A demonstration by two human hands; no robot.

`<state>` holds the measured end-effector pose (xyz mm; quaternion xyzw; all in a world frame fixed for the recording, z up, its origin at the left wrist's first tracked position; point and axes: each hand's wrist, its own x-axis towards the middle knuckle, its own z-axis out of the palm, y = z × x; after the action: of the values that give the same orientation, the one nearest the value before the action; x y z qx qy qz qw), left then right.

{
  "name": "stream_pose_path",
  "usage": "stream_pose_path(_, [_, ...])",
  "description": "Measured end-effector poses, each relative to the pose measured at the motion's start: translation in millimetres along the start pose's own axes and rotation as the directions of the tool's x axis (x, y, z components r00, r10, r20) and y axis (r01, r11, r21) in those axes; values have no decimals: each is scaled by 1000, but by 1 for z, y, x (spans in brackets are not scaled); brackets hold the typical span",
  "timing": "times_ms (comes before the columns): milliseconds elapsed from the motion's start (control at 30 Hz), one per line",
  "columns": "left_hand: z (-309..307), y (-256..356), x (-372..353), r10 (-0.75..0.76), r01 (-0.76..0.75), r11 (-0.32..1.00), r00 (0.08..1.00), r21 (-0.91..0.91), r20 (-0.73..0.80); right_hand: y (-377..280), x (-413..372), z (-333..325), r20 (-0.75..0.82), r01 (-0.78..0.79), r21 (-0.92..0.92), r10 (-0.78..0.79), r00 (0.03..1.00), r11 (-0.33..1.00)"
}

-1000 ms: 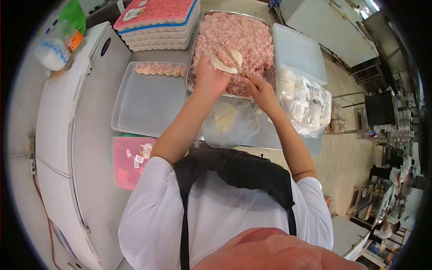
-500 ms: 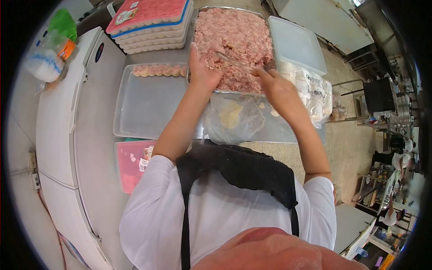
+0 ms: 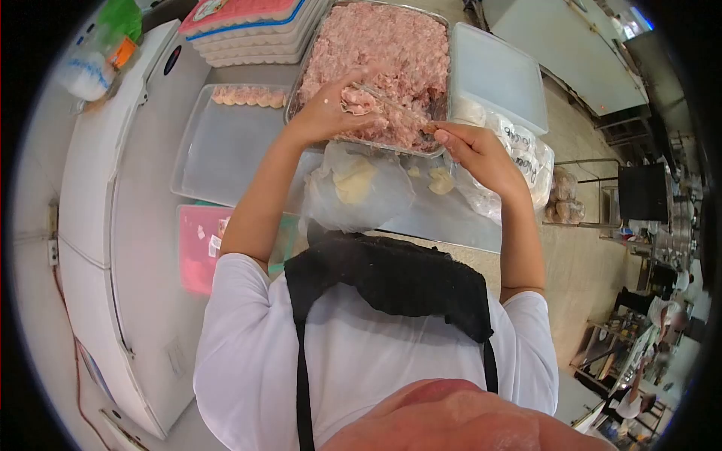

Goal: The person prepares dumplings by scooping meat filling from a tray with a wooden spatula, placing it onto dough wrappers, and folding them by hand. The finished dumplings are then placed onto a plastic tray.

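In the head view, my left hand (image 3: 322, 114) is cupped around a dumpling wrapper (image 3: 359, 111) with pink ground meat in it. It is over the near left part of a metal tray (image 3: 445, 45) filled with ground meat (image 3: 383, 41). My right hand (image 3: 481, 154) grips the handle of a flat spatula (image 3: 398, 109), whose blade reaches left to the meat in my left hand. Dumpling wrappers (image 3: 353, 183) lie on a clear plastic bag (image 3: 387, 203) just below the tray. A loose wrapper piece (image 3: 441, 180) rests to its right.
To the left, a translucent tray (image 3: 226, 154) holds a row of filled dumplings (image 3: 248, 95) along its far edge. Behind stand stacked trays (image 3: 256, 41) with a red lid. Bagged white packs (image 3: 511, 146) and a translucent lid (image 3: 500, 75) are at right. A pink lid (image 3: 197, 252) lies near left.
My left hand has turned and closed around the wrapper, shifting slightly left. My right hand has moved a little right and down with the spatula. The whole view has shifted slightly.
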<state>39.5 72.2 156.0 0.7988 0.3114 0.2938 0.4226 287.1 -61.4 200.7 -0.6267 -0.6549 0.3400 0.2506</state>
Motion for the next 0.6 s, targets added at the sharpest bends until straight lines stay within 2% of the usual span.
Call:
stream_pose_path(33, [-1,7,0,-31,30,999,996,15,80,4,0,1,-10,69,-11,-69,998,998])
stream_pose_path(100, [7,3,-6,-49,46,997,998,63,45,13,2,5,-29,205,-31,-206,978,978])
stream_pose_path(200, [22,-11,-18,-14,10,974,1000,226,17,51,18,14,76,297,-71,-292,953,952])
stream_pose_path(233, [27,-16,-20,10,-15,955,1000,296,17,60,25,12,101,282,-73,-274,956,957])
stream_pose_path(300, [31,-23,-12,-154,133,980,978,151,138,70,37,6,143,251,-80,-238,961,965])
stream_pose_path(333, [32,-26,-7,-222,208,974,954,86,203,70,42,1,112,307,-243,-288,951,920])
stream_pose_path(433, [49,-49,-8,-397,381,894,918,-237,-23,45,27,4,-119,181,-544,-289,950,819])
stream_pose_path(533, [57,-57,-5,-377,371,926,910,-69,-173,79,42,29,-40,307,-490,-373,927,816])
stream_pose_path(600, [59,-53,-10,-374,361,926,920,-114,-120,109,51,17,13,218,-587,-260,966,779])
